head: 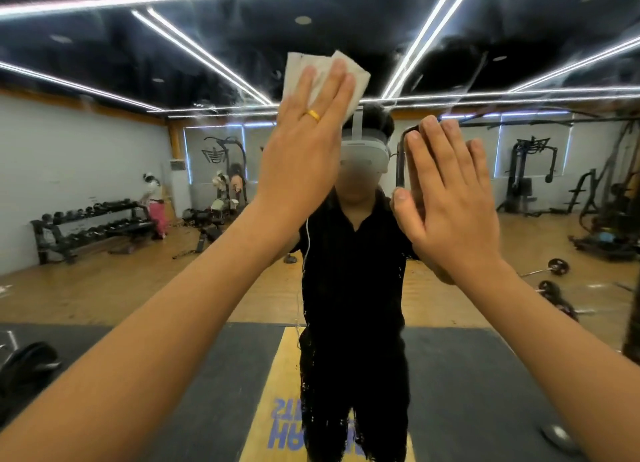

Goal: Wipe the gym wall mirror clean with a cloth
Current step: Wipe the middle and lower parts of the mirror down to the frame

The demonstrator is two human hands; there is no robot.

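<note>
On the streaked mirror [519, 45], straight-fingered left hand [304, 142] presses white cloth [355, 78]; right hand [450, 198] flat.

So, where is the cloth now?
In the head view the cloth is upper centre, pressed on the mirror under the left hand, left of the right hand.

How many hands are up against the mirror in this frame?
2. The left hand, upper centre, presses the white cloth against the mirror with straight fingers. The right hand lies bare and flat on the glass beside it, slightly lower.
</note>
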